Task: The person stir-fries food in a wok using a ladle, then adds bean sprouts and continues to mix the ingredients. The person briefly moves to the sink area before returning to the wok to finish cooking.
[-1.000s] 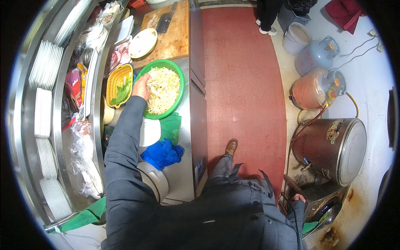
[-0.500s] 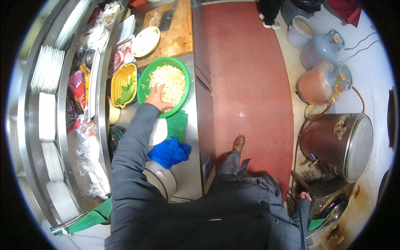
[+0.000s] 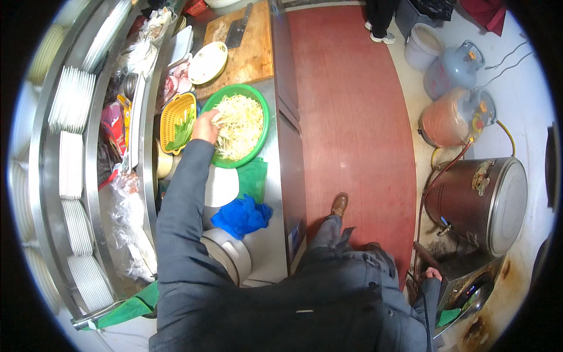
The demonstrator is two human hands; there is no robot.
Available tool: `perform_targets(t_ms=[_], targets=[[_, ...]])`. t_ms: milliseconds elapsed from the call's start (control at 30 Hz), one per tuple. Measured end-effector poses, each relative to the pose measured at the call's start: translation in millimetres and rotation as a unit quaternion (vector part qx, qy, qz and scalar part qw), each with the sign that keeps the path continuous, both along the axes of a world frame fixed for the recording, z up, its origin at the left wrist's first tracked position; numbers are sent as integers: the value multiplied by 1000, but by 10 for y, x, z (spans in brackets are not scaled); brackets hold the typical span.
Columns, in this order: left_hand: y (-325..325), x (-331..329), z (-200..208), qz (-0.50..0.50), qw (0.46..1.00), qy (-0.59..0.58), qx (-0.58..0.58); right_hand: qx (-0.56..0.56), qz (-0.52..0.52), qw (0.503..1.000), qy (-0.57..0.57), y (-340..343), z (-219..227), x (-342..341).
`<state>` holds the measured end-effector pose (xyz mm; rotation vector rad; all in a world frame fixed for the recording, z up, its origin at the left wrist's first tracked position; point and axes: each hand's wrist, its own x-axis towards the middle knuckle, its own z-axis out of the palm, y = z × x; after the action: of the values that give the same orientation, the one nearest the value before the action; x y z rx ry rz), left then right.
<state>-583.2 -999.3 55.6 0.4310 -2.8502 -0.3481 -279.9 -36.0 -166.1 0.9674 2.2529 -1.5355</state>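
My left hand (image 3: 205,127) is at the left side of a round green basin (image 3: 265,126) heaped with pale bean sprouts (image 3: 240,129). Its fingers curl in at the edge of the heap and close on some sprouts; the fingertips are partly hidden among them. Left of that hand, a yellow plastic basket (image 3: 168,120) holds green leaves (image 3: 183,134). Below the basin lie a white round plate (image 3: 221,186), a green cloth (image 3: 253,176) and a crumpled blue cloth (image 3: 241,217). My right hand (image 3: 433,274) hangs low at the right with its fingers curled in; what they hold, if anything, is hidden.
A cutting board (image 3: 255,50) with a cleaver (image 3: 236,32) and an oval plate (image 3: 208,62) occupies the far counter. Shelves of stacked plates (image 3: 71,100) run along the left. Gas cylinders (image 3: 450,73) and a large metal drum (image 3: 469,202) stand right. Another person (image 3: 380,20) stands far ahead.
My left hand has moved left from over the middle of the sprouts to the basin's left side, its spread fingers now drawn in. The right hand stays low.
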Motion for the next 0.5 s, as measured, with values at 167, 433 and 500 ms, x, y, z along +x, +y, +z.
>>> perform_targets(t_ms=[167,433,500], targets=[[-188,67,-332,-26,999,-8,45,-57,-91,994,-19,-331,254,-150],[-99,33,445,41,973,-9,228,-26,-42,999,-6,-54,101,101],[-65,81,627,46,967,-12,251,12,-36,999,-10,141,54,144]])
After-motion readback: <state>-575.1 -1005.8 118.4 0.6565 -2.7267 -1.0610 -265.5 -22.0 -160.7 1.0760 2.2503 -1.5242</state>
